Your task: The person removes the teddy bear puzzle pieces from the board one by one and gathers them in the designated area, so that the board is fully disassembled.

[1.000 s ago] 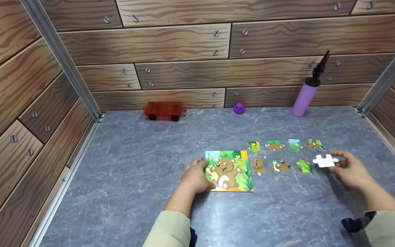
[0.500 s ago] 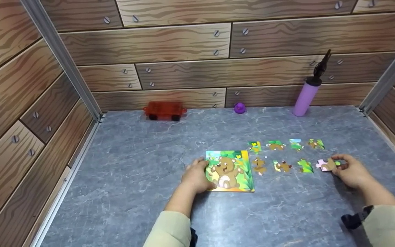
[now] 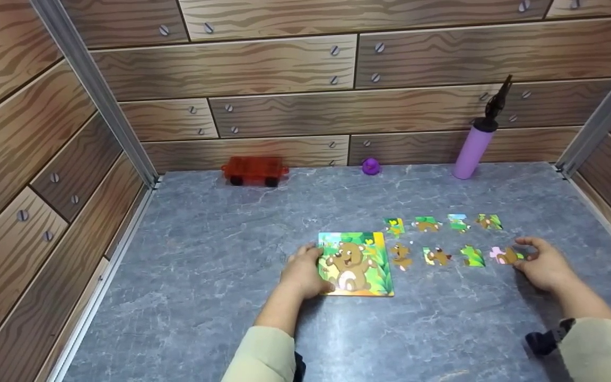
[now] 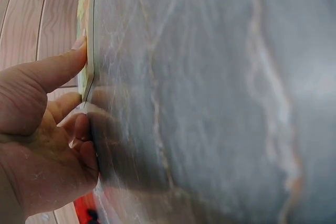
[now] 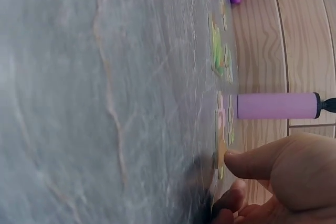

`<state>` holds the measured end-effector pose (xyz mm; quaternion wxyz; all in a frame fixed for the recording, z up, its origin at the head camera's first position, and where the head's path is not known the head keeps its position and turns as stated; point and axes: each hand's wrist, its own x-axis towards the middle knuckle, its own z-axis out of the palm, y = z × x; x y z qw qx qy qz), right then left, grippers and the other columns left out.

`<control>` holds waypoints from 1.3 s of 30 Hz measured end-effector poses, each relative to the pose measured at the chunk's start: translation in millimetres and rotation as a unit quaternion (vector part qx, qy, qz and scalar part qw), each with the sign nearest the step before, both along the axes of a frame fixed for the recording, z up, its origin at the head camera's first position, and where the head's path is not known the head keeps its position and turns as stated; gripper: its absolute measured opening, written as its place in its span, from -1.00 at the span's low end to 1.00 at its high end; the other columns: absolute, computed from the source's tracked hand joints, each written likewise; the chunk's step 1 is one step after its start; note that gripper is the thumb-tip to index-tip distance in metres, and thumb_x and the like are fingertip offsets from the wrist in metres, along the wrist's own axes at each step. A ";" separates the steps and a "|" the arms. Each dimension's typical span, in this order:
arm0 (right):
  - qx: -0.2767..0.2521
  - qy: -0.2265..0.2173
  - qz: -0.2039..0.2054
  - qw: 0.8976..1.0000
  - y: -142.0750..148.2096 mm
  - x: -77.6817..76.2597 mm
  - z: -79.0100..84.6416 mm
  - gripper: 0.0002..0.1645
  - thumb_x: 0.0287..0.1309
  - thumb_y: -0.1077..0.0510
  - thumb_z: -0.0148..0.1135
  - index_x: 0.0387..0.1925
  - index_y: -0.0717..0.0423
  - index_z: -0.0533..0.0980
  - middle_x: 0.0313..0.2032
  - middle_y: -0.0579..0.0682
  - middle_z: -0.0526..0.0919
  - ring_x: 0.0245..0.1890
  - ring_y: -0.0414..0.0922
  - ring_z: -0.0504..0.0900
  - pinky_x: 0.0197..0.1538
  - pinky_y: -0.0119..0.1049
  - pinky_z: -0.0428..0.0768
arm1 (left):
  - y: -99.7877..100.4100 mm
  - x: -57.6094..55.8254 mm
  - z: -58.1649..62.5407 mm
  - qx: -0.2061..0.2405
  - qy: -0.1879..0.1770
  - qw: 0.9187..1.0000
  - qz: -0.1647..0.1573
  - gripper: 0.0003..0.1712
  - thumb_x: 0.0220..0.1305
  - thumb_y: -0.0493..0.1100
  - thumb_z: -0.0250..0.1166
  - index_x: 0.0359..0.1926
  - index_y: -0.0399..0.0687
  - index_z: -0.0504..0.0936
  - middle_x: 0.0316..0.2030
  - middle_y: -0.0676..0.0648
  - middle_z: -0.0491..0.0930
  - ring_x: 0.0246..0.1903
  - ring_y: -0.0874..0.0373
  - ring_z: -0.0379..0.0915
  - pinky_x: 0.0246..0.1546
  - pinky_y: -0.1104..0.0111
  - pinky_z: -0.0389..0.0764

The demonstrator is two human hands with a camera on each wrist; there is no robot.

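Note:
My left hand (image 3: 304, 271) holds the left side of a square bear puzzle (image 3: 356, 265) that lies flat on the table. In the left wrist view the thumb (image 4: 63, 66) presses on the puzzle's edge, the other fingers curled beside it. My right hand (image 3: 547, 265) is at the right end of a pink-and-brown puzzle piece (image 3: 505, 255), which lies picture side up on the table. Its thumb and forefinger stand apart around that end. In the right wrist view the thumb tip (image 5: 233, 158) is close against the piece; whether it touches, I cannot tell.
Several loose pieces lie in two rows right of the puzzle, including a green piece (image 3: 472, 255) and a blue-topped piece (image 3: 458, 223). Along the back wall stand a red toy wagon (image 3: 255, 168), a small purple duck (image 3: 371, 166) and a lilac hand pump (image 3: 474, 151).
The right hand has turned its piece from white back to picture side, lowered it onto the table and loosened its fingers. The left hand has stayed on the puzzle.

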<state>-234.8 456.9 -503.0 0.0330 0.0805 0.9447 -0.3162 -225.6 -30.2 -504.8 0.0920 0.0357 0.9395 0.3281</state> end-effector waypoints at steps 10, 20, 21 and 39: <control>-0.031 0.076 0.048 0.996 -52.3 4.2 7.7 -0.35 0.40 0.29 0.25 0.37 0.53 0.28 -0.09 0.51 0.55 -0.13 0.24 0.59 -0.25 -0.21 0.55 | 0.2 0.6 -0.7 0.009 0.001 1.000 -0.001 0.02 -0.05 -0.12 0.73 0.46 -0.13 0.52 0.54 -0.17 0.30 0.48 -0.24 0.22 0.42 -0.15 0.36; -0.096 0.106 0.102 0.984 -131.6 10.8 21.2 -0.23 0.19 0.29 0.52 0.35 0.45 0.38 -0.11 0.33 0.55 -0.18 0.08 0.58 -0.26 -0.33 0.59 | 0.6 -1.5 -2.7 0.005 -0.006 1.000 0.003 0.02 -0.02 -0.11 0.73 0.48 -0.09 0.51 0.56 -0.14 0.28 0.50 -0.23 0.19 0.41 -0.16 0.36; -0.109 0.107 0.106 0.983 -140.1 11.9 22.1 -0.23 0.16 0.31 0.53 0.33 0.45 0.39 -0.14 0.29 0.54 -0.22 0.02 0.56 -0.28 -0.36 0.59 | 0.4 -1.7 -2.7 0.005 -0.006 1.000 0.002 0.02 -0.02 -0.11 0.73 0.48 -0.09 0.51 0.56 -0.14 0.28 0.51 -0.23 0.18 0.41 -0.16 0.35; -0.153 0.083 0.232 0.957 -269.0 31.3 7.4 -0.27 0.06 0.32 0.55 0.27 0.42 0.49 -0.16 0.14 0.62 -0.31 -0.05 0.59 -0.25 -0.29 0.61 | -0.6 0.2 -2.1 0.000 0.008 1.000 -0.007 0.01 -0.03 -0.10 0.72 0.47 -0.12 0.51 0.55 -0.17 0.29 0.49 -0.27 0.20 0.43 -0.17 0.32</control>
